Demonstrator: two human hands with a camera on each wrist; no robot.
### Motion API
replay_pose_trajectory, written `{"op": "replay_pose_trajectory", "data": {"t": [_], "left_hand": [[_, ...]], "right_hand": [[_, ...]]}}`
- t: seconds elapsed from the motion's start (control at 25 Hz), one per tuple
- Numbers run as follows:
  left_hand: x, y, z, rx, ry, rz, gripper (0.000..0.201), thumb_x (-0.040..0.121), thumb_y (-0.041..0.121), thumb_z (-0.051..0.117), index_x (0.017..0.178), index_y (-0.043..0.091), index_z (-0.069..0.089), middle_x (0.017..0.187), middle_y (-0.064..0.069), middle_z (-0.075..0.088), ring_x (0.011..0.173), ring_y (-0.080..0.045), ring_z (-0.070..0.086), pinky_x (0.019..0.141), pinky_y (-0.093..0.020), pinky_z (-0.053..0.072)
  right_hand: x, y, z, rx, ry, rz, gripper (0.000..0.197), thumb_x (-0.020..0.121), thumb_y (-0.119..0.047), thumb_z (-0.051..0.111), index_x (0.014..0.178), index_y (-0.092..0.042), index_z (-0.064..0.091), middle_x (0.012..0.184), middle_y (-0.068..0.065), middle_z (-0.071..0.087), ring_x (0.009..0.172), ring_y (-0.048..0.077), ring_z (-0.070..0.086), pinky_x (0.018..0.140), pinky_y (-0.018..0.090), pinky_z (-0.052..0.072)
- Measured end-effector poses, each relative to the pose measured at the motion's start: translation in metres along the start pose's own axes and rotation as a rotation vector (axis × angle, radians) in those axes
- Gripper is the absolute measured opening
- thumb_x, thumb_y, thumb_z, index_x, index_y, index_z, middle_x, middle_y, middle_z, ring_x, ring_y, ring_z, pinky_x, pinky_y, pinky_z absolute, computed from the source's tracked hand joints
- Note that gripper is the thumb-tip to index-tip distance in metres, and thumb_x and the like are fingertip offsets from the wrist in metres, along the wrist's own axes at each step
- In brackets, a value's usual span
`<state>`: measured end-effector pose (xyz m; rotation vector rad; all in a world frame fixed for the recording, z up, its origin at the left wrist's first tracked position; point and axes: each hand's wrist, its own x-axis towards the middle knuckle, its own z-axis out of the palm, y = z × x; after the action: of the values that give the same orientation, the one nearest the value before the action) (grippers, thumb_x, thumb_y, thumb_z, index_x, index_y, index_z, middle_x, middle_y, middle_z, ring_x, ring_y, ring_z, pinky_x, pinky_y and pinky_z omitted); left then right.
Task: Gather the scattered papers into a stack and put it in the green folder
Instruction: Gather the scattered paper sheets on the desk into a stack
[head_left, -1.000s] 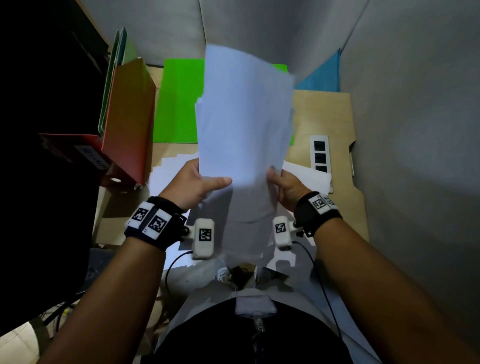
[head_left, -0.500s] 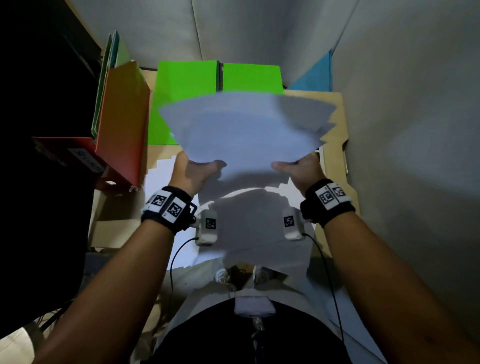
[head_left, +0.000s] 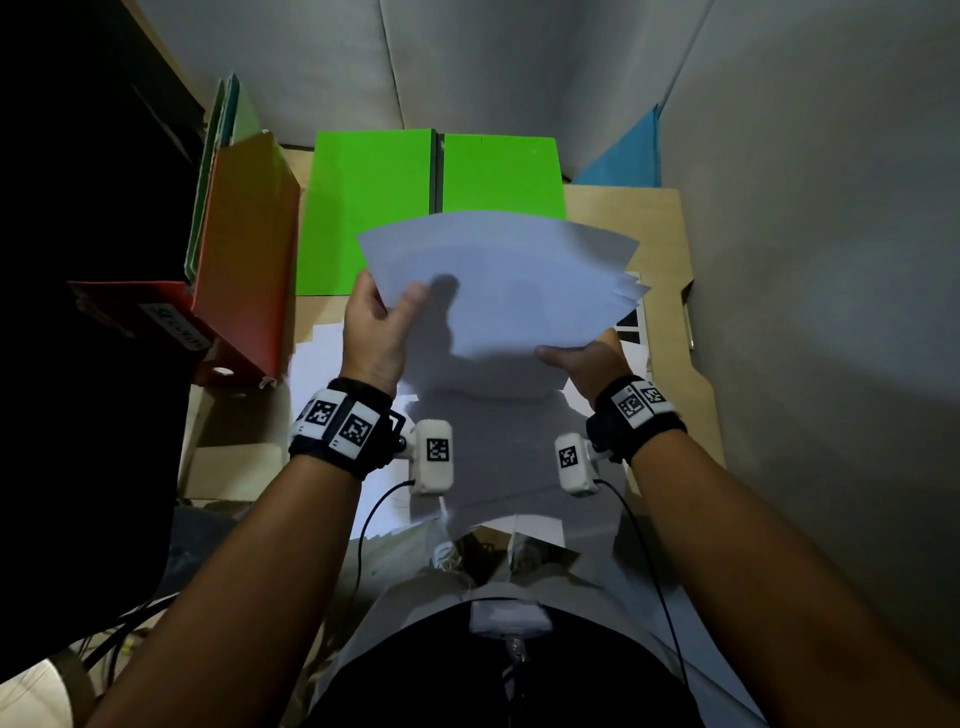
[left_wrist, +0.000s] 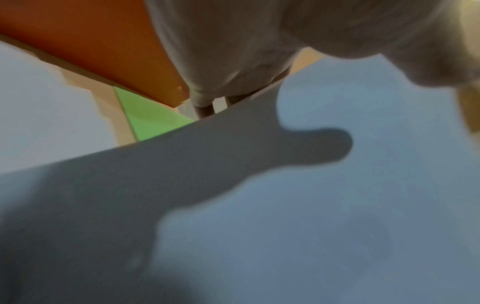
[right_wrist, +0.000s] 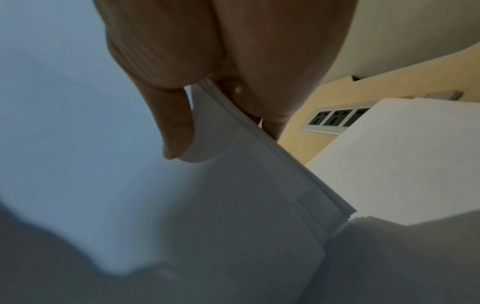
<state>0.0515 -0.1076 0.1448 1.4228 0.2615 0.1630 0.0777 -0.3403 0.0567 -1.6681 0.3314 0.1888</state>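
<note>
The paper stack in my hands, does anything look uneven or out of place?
Yes. The paper stack is not squared: its sheets fan out at the right corner, edges stepped apart. The left hand and right hand pinch it above the desk, short of the green folder.

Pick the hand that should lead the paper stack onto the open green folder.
Left, probably. The left hand grips the stack at the edge beside the green folder; the right hand only pinches the near corner.
</note>
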Motion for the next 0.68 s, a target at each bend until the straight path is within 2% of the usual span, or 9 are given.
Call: {"op": "replay_pose_trajectory", "data": {"t": [0.08, 0.16, 0.2, 0.28, 0.36, 0.44, 0.56, 0.6, 0.68], "left_hand": [[0.007, 0.019, 0.004, -0.057, 0.060, 0.053, 0.056, 0.081, 0.062, 0.065, 0.099, 0.009, 0.055, 0.095, -0.006, 0.060, 0.093, -0.016, 0.056, 0.085, -0.042, 0.048], [0.015, 0.037, 0.014, -0.008, 0.170, 0.092, 0.025, 0.093, 0.045, 0.055, 0.079, 0.024, 0.050, 0.075, 0.017, 0.052, 0.072, 0.008, 0.051, 0.074, -0.016, 0.043], [0.018, 0.043, 0.020, 0.024, 0.213, 0.098, 0.025, 0.092, 0.041, 0.059, 0.073, 0.029, 0.047, 0.064, 0.022, 0.047, 0.061, 0.011, 0.045, 0.066, -0.010, 0.038], [0.023, 0.042, 0.027, 0.064, 0.247, 0.059, 0.031, 0.083, 0.043, 0.072, 0.070, 0.027, 0.049, 0.056, 0.018, 0.045, 0.052, 0.003, 0.040, 0.056, -0.013, 0.034], [0.029, 0.025, 0.025, 0.104, 0.270, 0.022, 0.032, 0.078, 0.039, 0.079, 0.078, 0.023, 0.052, 0.065, 0.006, 0.050, 0.054, -0.005, 0.042, 0.054, -0.017, 0.035], [0.031, 0.008, 0.024, 0.148, 0.279, 0.008, 0.039, 0.073, 0.044, 0.081, 0.089, 0.023, 0.052, 0.077, 0.002, 0.053, 0.063, -0.010, 0.047, 0.058, -0.020, 0.039], [0.027, -0.003, 0.023, 0.176, 0.207, 0.040, 0.038, 0.082, 0.034, 0.077, 0.101, 0.013, 0.052, 0.075, 0.007, 0.053, 0.057, 0.007, 0.048, 0.058, -0.011, 0.039], [0.025, -0.005, 0.022, 0.184, 0.153, 0.060, 0.037, 0.082, 0.031, 0.077, 0.103, 0.012, 0.053, 0.080, 0.007, 0.057, 0.062, 0.009, 0.052, 0.063, -0.010, 0.042], [0.024, -0.010, 0.017, 0.179, 0.037, 0.058, 0.046, 0.075, 0.030, 0.081, 0.108, 0.015, 0.054, 0.100, 0.000, 0.066, 0.087, -0.002, 0.064, 0.078, -0.020, 0.053]], "right_hand": [[-0.002, -0.003, -0.002, 0.028, -0.063, -0.014, 0.044, 0.067, 0.005, 0.082, 0.099, -0.019, 0.065, 0.105, 0.007, 0.071, 0.092, 0.016, 0.070, 0.083, 0.025, 0.053], [-0.002, -0.005, -0.003, 0.098, -0.141, -0.020, 0.053, 0.068, 0.014, 0.077, 0.112, -0.011, 0.062, 0.113, 0.012, 0.068, 0.097, 0.016, 0.069, 0.083, 0.026, 0.054], [-0.002, -0.006, -0.003, 0.117, -0.166, -0.027, 0.058, 0.067, 0.015, 0.077, 0.117, -0.008, 0.060, 0.116, 0.014, 0.067, 0.099, 0.016, 0.069, 0.084, 0.027, 0.055], [-0.002, -0.007, -0.003, 0.124, -0.173, -0.017, 0.061, 0.064, 0.014, 0.078, 0.116, -0.012, 0.060, 0.116, 0.013, 0.067, 0.102, 0.019, 0.068, 0.087, 0.031, 0.056], [-0.001, -0.009, -0.001, 0.150, -0.179, 0.001, 0.061, 0.063, 0.017, 0.077, 0.111, -0.015, 0.060, 0.112, 0.010, 0.067, 0.098, 0.017, 0.068, 0.088, 0.033, 0.056], [0.002, -0.006, -0.002, 0.141, -0.158, 0.043, 0.059, 0.059, 0.008, 0.082, 0.108, -0.018, 0.061, 0.109, 0.009, 0.068, 0.097, 0.018, 0.069, 0.090, 0.038, 0.055], [0.002, -0.002, 0.000, -0.016, -0.080, 0.071, 0.065, 0.054, -0.019, 0.089, 0.112, -0.019, 0.060, 0.114, 0.007, 0.069, 0.103, 0.023, 0.067, 0.094, 0.045, 0.053], [0.001, -0.003, 0.002, -0.040, -0.045, 0.095, 0.070, 0.054, -0.026, 0.088, 0.117, -0.017, 0.058, 0.115, 0.005, 0.068, 0.104, 0.023, 0.066, 0.095, 0.044, 0.053], [-0.001, -0.011, 0.004, -0.076, 0.048, 0.114, 0.070, 0.064, -0.029, 0.084, 0.124, -0.011, 0.053, 0.115, 0.000, 0.065, 0.103, 0.019, 0.064, 0.097, 0.038, 0.051]]}}
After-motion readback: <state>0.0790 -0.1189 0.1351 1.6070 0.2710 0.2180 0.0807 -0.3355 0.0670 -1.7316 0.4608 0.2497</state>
